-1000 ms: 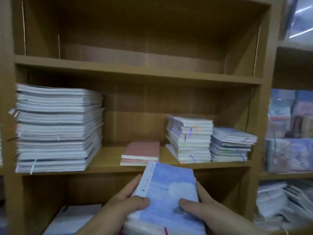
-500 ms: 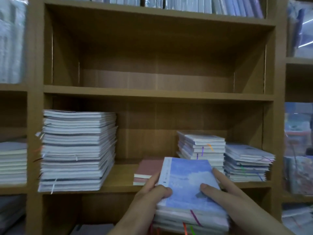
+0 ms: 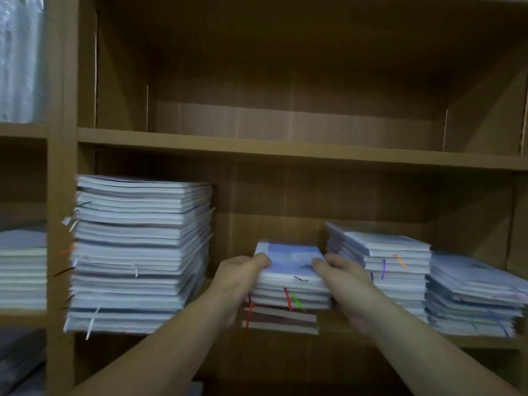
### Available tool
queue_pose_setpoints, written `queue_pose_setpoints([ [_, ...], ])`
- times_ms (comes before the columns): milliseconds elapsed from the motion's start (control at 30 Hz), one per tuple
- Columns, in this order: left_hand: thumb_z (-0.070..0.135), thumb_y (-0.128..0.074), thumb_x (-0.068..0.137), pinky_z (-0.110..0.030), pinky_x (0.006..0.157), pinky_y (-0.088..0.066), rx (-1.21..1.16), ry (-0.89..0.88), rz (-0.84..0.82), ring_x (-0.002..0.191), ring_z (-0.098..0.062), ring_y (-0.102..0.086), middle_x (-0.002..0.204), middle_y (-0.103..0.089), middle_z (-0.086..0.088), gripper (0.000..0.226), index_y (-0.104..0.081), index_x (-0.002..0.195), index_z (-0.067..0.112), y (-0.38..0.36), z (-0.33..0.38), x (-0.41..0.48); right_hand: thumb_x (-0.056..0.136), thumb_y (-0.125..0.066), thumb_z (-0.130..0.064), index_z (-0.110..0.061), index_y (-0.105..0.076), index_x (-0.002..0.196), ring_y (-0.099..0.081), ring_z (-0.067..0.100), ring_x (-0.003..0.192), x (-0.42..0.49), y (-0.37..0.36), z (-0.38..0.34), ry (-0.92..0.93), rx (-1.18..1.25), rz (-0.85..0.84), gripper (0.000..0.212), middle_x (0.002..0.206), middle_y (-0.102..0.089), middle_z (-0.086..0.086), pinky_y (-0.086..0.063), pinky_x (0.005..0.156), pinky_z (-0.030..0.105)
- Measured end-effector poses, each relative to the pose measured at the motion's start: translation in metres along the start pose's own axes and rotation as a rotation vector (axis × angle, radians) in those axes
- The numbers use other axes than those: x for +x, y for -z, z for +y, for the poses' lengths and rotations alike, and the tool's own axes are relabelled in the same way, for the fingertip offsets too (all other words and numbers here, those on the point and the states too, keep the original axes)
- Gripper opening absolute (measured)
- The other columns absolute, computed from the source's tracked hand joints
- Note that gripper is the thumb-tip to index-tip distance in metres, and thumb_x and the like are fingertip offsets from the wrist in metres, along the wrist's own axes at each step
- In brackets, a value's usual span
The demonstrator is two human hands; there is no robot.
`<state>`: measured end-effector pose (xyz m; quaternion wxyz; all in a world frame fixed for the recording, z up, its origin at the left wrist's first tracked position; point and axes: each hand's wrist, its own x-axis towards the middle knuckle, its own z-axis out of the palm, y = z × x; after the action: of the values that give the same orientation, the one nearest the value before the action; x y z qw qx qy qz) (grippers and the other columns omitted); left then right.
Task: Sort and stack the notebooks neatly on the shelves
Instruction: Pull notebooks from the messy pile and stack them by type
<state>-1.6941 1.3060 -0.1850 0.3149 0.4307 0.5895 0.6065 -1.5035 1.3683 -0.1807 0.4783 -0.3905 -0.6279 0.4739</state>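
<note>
On the middle shelf (image 3: 480, 342), centre bay: a small stack of blue-covered notebooks (image 3: 288, 278) sits on top of a few dark red notebooks (image 3: 281, 321). Coloured ribbon markers hang from its front edge.

Left hand (image 3: 243, 278) grips the stack's left side, thumb over the top cover. Right hand (image 3: 343, 278) grips the right side the same way.

Tall notebook stack (image 3: 140, 252) stands to the left, apart from the hands. Two lower stacks stand to the right: the nearer one (image 3: 397, 270) just beside the right hand, the farther one (image 3: 471, 298) against it. Image is motion-blurred.
</note>
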Motion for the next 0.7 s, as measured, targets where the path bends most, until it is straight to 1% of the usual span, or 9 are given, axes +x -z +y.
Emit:
queue_pose_setpoints([
  [67,0.048,-0.069,0.081,-0.032,0.060,-0.049,0.192,-0.084,0.051,0.068,-0.019,-0.069,0.070,-0.073,0.000,0.035,-0.075,0.077,0.013,-0.001,-0.008,0.024,0.101,-0.059,-0.033,-0.027,-0.062,0.110,-0.064,0.009,0.095,0.017,-0.001,0.007,0.097,-0.157,0.042,0.011,0.105,-0.068,-0.008,-0.052,0.078,0.026],
  [133,0.057,-0.060,0.084,-0.034,0.062,-0.053,0.501,-0.224,0.094,0.065,-0.015,-0.068,0.063,-0.070,0.003,0.046,-0.071,0.073,0.014,0.001,-0.023,0.037,0.100,-0.060,-0.033,-0.022,-0.068,0.118,-0.064,0.009,0.101,0.030,0.000,0.026,0.181,-0.362,0.061,0.022,0.106,-0.072,-0.009,-0.049,0.091,0.023],
  [200,0.063,-0.053,0.091,-0.029,0.068,-0.057,0.639,-0.327,0.108,0.067,-0.003,-0.067,0.066,-0.070,0.010,0.045,-0.073,0.079,0.025,0.005,-0.039,0.043,0.099,-0.060,-0.035,-0.024,-0.071,0.116,-0.063,0.004,0.093,0.031,0.002,0.043,0.226,-0.504,0.020,0.023,0.090,-0.071,-0.020,-0.044,0.085,0.012],
  [267,0.062,-0.057,0.094,-0.018,0.082,-0.056,0.487,-0.313,0.002,0.083,0.012,-0.066,0.083,-0.071,0.027,0.020,-0.070,0.097,0.047,0.012,-0.050,0.037,0.093,-0.066,-0.048,-0.032,-0.067,0.124,-0.059,0.001,0.107,0.021,0.005,0.050,0.182,-0.444,-0.032,0.035,0.107,-0.066,-0.024,-0.041,0.092,0.012],
  [300,0.062,-0.062,0.091,-0.016,0.092,-0.053,0.407,-0.285,-0.081,0.096,0.014,-0.064,0.098,-0.071,0.030,0.025,-0.064,0.115,0.055,0.017,-0.056,0.035,0.087,-0.070,-0.055,-0.036,-0.061,0.133,-0.058,0.001,0.114,0.015,0.007,0.051,0.145,-0.389,-0.066,0.050,0.120,-0.061,-0.023,-0.043,0.099,0.017],
  [400,0.056,-0.082,0.077,-0.029,0.110,-0.046,0.442,-0.312,-0.278,0.125,0.007,-0.057,0.136,-0.062,0.026,0.089,-0.035,0.152,0.051,0.031,-0.080,0.034,0.074,-0.084,-0.052,-0.047,-0.039,0.142,-0.059,-0.005,0.108,0.000,0.006,0.054,0.120,-0.411,-0.167,0.081,0.124,-0.055,-0.025,-0.049,0.094,0.018],
  [500,0.037,-0.092,0.065,-0.037,0.107,-0.050,0.511,-0.354,-0.265,0.121,0.003,-0.062,0.134,-0.063,0.026,0.113,-0.024,0.153,0.058,0.031,-0.090,0.037,0.067,-0.091,-0.046,-0.044,-0.026,0.149,-0.053,0.005,0.114,-0.003,-0.007,0.060,0.175,-0.577,-0.125,0.105,0.131,-0.048,-0.011,-0.045,0.091,0.019],
  [600,0.032,-0.095,0.061,-0.034,0.101,-0.055,0.522,-0.374,-0.172,0.107,0.006,-0.068,0.119,-0.071,0.026,0.116,-0.026,0.150,0.060,0.023,-0.090,0.032,0.075,-0.086,-0.042,-0.041,-0.028,0.151,-0.055,0.017,0.119,0.004,-0.012,0.056,0.188,-0.711,-0.009,0.096,0.133,-0.054,-0.002,-0.048,0.099,0.031],
  [700,0.040,-0.093,0.058,-0.033,0.099,-0.056,0.525,-0.402,-0.133,0.105,0.007,-0.067,0.117,-0.072,0.025,0.116,-0.024,0.149,0.060,0.011,-0.090,0.029,0.075,-0.087,-0.041,-0.040,-0.033,0.151,-0.057,0.022,0.122,0.012,-0.004,0.056,0.177,-0.783,0.008,0.093,0.136,-0.057,0.001,-0.047,0.102,0.033],
])
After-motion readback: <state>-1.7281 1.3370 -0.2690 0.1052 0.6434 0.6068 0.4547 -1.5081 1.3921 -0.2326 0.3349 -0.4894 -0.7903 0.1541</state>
